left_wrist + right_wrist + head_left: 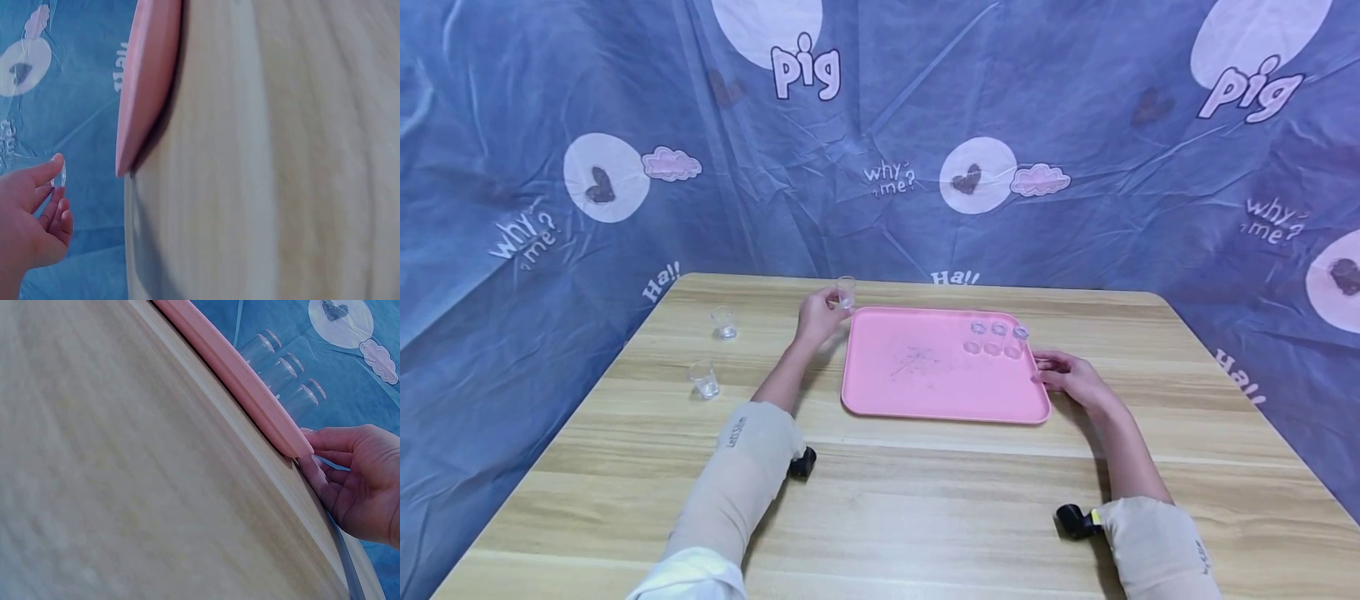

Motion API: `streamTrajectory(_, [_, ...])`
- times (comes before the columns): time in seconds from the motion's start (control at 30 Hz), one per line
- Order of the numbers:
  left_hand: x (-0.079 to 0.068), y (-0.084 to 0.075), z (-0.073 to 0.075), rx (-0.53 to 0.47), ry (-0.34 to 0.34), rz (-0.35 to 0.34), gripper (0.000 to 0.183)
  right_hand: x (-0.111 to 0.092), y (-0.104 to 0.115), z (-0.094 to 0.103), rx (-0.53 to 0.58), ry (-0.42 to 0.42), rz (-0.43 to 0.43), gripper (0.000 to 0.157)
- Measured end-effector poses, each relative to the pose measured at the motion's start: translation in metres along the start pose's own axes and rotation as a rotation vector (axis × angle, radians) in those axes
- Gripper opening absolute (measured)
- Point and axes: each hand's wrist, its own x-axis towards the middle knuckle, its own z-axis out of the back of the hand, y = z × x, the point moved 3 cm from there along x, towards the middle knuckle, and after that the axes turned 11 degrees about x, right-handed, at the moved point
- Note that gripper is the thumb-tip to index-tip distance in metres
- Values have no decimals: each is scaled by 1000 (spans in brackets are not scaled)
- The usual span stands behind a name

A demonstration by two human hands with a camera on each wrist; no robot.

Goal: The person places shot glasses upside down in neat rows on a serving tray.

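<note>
Left hand pinches a glass, finger and thumb closed on it, by the tray's far-left corner. Right hand grips its right edge, probably steadying glasses standing far-right; two loose glasses wait left.

A creased blue fabric backdrop spans the upper half of the head view, printed with white "pig" lettering at top left of centre and upper right, pale discs bearing dark hearts, and pink clouds. A light wood-grain table fills the lower middle.
</note>
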Motion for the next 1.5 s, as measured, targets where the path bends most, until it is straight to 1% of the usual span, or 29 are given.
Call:
streamTrajectory(0.27, [0,-22,-9,35,23,-29,30,0,2,0,8,4,-14,51])
streamTrajectory(0.4, [-2,-34,-16,31,41,-47,32,-1,2,0,7,1,-18,51])
streamTrajectory(0.6, [-5,-52,-28,45,54,-98,33,-1,1,0,5,7,-12,51])
streamTrajectory(0.73, [-7,-63,-37,18,79,-108,31,-1,1,-1,9,4,-7,51])
streamTrajectory(0.87, [-9,-72,-45,36,102,-125,32,-1,1,-1,6,4,-7,52])
streamTrajectory(1.07, [-13,-83,-57,49,148,-138,32,0,0,1,12,4,-16,54])
streamTrajectory(1.27, [-17,-92,-68,56,183,-169,29,-1,2,0,12,5,-10,54])
streamTrajectory(1.4, [-20,-94,-74,65,213,-161,30,-1,1,0,4,7,-10,53])
streamTrajectory(1.5, [-21,-97,-77,75,236,-161,26,0,1,0,-1,8,-6,53])
